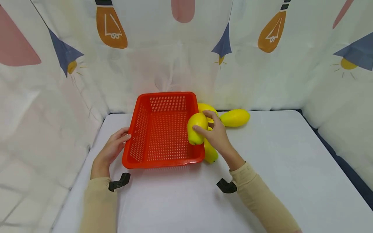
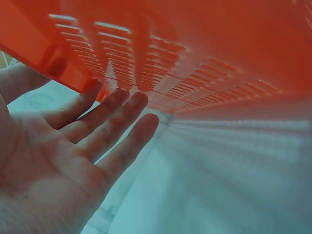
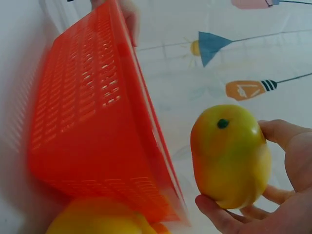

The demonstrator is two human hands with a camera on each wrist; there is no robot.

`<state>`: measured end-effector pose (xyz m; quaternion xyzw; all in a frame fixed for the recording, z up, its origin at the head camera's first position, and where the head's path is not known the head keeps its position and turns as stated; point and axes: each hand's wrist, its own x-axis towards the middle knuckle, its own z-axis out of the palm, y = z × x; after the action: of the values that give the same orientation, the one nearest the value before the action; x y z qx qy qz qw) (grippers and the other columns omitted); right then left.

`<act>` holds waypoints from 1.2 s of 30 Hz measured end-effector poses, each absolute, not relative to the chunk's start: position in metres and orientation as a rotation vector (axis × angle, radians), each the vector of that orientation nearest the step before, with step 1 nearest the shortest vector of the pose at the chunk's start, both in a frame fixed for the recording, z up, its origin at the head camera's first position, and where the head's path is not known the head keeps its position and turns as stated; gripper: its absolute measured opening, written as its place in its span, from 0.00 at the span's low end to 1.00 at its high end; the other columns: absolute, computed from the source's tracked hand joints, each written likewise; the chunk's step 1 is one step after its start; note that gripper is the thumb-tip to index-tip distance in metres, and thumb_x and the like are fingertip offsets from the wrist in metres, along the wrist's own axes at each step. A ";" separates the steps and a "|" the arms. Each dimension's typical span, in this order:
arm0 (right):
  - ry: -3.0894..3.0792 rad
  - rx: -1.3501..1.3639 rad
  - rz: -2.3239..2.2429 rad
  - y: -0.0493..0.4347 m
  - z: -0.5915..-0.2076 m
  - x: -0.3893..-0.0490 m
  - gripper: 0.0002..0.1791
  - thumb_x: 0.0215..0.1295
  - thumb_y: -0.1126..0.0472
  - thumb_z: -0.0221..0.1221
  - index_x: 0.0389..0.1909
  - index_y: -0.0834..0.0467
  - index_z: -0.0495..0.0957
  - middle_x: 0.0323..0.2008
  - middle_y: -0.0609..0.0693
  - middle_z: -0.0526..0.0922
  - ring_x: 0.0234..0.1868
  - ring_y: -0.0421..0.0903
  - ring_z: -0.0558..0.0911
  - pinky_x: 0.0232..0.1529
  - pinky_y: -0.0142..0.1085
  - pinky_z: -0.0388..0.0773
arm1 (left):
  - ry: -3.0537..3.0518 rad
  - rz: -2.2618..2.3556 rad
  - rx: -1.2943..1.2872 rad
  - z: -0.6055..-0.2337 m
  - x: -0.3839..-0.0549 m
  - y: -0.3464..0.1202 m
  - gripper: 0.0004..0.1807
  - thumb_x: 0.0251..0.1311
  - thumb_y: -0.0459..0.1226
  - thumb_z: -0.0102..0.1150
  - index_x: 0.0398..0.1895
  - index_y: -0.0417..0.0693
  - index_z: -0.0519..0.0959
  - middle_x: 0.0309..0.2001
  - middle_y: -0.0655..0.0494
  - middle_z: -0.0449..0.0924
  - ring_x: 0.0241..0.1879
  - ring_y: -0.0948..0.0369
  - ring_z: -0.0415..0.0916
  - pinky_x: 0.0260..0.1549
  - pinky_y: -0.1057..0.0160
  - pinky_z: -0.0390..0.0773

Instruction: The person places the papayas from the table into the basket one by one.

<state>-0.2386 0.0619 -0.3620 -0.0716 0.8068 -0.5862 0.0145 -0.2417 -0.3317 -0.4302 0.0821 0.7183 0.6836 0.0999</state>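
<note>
A red plastic basket (image 1: 167,163) with slotted walls stands left of centre in the head view, its inside bare. My left hand (image 1: 113,146) grips its left rim, thumb over the edge; in the left wrist view the fingers (image 2: 122,141) lie against the slotted outer wall. Held in my right hand (image 1: 218,135) is a yellow-green mango (image 1: 196,129), which overlaps the basket's right rim. In the right wrist view that mango (image 3: 231,158) shows a dark stem end and an orange blush, pinched between thumb and fingers.
More mangoes lie right of the basket on the white table (image 1: 175,200): one (image 1: 234,117) at the back right, another (image 1: 207,107) behind my right hand, and one (image 1: 210,152) by the basket's front right corner. A patterned curtain (image 1: 180,74) hangs along the table's far edge.
</note>
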 end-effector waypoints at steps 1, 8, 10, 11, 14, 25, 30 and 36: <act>2.512 -0.227 -1.818 0.061 -0.362 -0.239 0.36 0.59 0.47 0.65 0.67 0.47 0.62 0.67 0.46 0.65 0.61 0.55 0.72 0.54 0.48 0.78 | 2.121 2.029 0.250 -0.431 -0.242 -0.332 0.20 0.73 0.40 0.44 0.64 0.43 0.64 0.49 0.63 0.76 0.47 0.69 0.75 0.48 0.74 0.75; 2.524 -0.250 -1.778 0.056 -0.365 -0.239 0.35 0.60 0.45 0.64 0.66 0.46 0.63 0.62 0.49 0.67 0.59 0.57 0.73 0.52 0.47 0.80 | 2.117 2.041 0.287 -0.432 -0.247 -0.332 0.19 0.73 0.39 0.44 0.63 0.43 0.64 0.49 0.62 0.76 0.47 0.68 0.75 0.47 0.73 0.75; 2.523 -0.258 -1.778 0.056 -0.365 -0.238 0.36 0.59 0.45 0.64 0.67 0.46 0.63 0.61 0.50 0.67 0.60 0.58 0.72 0.52 0.48 0.79 | 2.127 2.031 0.287 -0.431 -0.247 -0.332 0.20 0.73 0.39 0.44 0.64 0.42 0.64 0.49 0.62 0.76 0.47 0.68 0.75 0.47 0.73 0.75; 2.524 -0.260 -1.781 0.056 -0.365 -0.238 0.36 0.59 0.45 0.64 0.66 0.46 0.63 0.61 0.49 0.67 0.60 0.58 0.72 0.52 0.48 0.79 | 2.132 2.026 0.282 -0.431 -0.247 -0.332 0.20 0.73 0.40 0.44 0.64 0.41 0.64 0.49 0.62 0.76 0.47 0.68 0.75 0.47 0.73 0.75; 2.535 -0.261 -1.781 0.056 -0.365 -0.238 0.35 0.59 0.45 0.65 0.66 0.45 0.63 0.62 0.49 0.67 0.60 0.57 0.72 0.51 0.49 0.80 | 2.136 2.015 0.274 -0.432 -0.245 -0.332 0.20 0.73 0.39 0.44 0.64 0.41 0.63 0.49 0.61 0.76 0.47 0.68 0.75 0.47 0.73 0.75; 2.559 -0.300 -1.740 0.053 -0.363 -0.234 0.36 0.59 0.45 0.65 0.67 0.49 0.63 0.60 0.50 0.70 0.60 0.57 0.73 0.52 0.48 0.80 | 2.148 2.028 0.259 -0.429 -0.242 -0.330 0.22 0.73 0.40 0.45 0.64 0.38 0.62 0.48 0.60 0.76 0.46 0.67 0.75 0.48 0.73 0.75; 2.548 -0.344 -1.802 0.051 -0.363 -0.232 0.32 0.61 0.50 0.65 0.64 0.48 0.65 0.60 0.49 0.72 0.58 0.52 0.78 0.53 0.46 0.80 | 2.159 2.008 0.244 -0.427 -0.242 -0.330 0.24 0.73 0.42 0.45 0.66 0.39 0.61 0.49 0.60 0.75 0.47 0.67 0.74 0.48 0.73 0.75; 2.539 -0.378 -1.876 0.051 -0.360 -0.227 0.31 0.62 0.53 0.64 0.65 0.50 0.65 0.64 0.49 0.71 0.60 0.52 0.77 0.59 0.48 0.75 | 2.161 2.001 0.227 -0.425 -0.240 -0.328 0.24 0.73 0.42 0.45 0.66 0.40 0.61 0.49 0.60 0.75 0.48 0.67 0.75 0.48 0.73 0.75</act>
<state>-0.2273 0.0507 -0.3596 -0.1189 0.7985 -0.5899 -0.0190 -0.2402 -0.3284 -0.4254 0.0767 0.7285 0.6743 0.0937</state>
